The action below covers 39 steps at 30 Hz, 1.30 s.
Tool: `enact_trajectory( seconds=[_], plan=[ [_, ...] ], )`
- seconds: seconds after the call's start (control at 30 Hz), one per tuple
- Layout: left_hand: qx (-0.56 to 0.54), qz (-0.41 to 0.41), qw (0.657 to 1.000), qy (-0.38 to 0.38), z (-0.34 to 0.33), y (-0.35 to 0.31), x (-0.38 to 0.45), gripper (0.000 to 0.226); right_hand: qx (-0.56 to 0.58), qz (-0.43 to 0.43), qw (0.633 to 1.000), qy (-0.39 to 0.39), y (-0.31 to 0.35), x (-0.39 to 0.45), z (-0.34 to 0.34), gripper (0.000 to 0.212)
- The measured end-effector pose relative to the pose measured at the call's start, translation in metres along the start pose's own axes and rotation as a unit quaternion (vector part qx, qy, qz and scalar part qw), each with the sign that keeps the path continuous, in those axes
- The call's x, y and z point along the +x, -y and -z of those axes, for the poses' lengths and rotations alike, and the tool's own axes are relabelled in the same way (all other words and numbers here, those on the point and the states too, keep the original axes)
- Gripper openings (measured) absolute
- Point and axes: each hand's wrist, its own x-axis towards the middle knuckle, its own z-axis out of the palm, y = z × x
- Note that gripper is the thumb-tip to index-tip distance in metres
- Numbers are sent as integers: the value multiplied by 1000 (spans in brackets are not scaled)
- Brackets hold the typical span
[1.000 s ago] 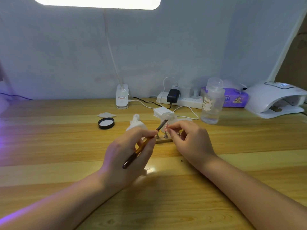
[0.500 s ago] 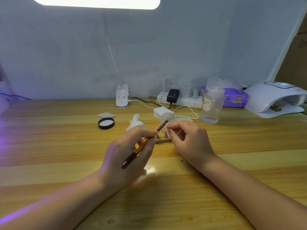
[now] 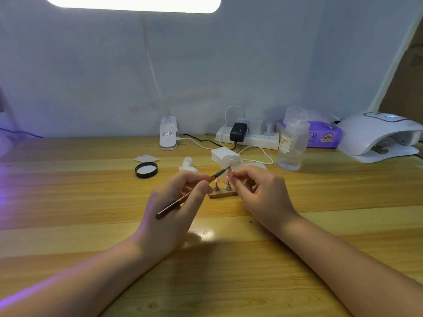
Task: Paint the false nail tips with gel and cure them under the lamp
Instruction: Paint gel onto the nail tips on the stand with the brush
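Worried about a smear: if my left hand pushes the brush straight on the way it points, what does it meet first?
Probably the nail tip pinched by your right hand; the brush in your left hand aims just past it. Depth is unclear.

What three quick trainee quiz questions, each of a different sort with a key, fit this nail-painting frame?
1. True or false: the left hand grips the thin brown brush.
2. Multiple choice: the white dome-shaped curing lamp sits at the A) far right, B) far left, C) centre of the wooden table.
3. Fill in: the right hand pinches a pale pink false nail ____ above the small wooden stand.

Key: 1 true; 2 A; 3 tip.
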Motion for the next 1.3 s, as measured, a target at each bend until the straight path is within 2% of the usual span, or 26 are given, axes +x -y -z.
enact_trajectory(
  seconds=[0.2,0.33,0.43,0.53,0.7,1.03,1.17,1.3],
  plan=[
    [-25,14,999,20,3,-1,-1,12,35,-15,999,-9,-1,-1,1,9],
    [-60,11,998,18,4,-2,-1,24,66,-34,997,-10,-2,-1,1,9],
    [-84,2,996,16,3,0,1,23,81,-55,995,-9,-4,-1,1,7],
    [-87,17,996,2,3,4,3,12,95,-66,993,10,-5,-1,0,8],
    [-75,33,997,-16,4,7,4,16,126,-80,989,15,-3,-1,0,7],
    [-88,33,996,8,2,5,1,14,128,-85,988,18,-1,-2,2,11],
    [-119,31,992,8,3,2,0,25,126,-81,989,11,-3,-1,2,15],
    [-124,22,992,-11,2,1,1,21,123,-82,989,9,-3,-1,1,8]
  ],
)
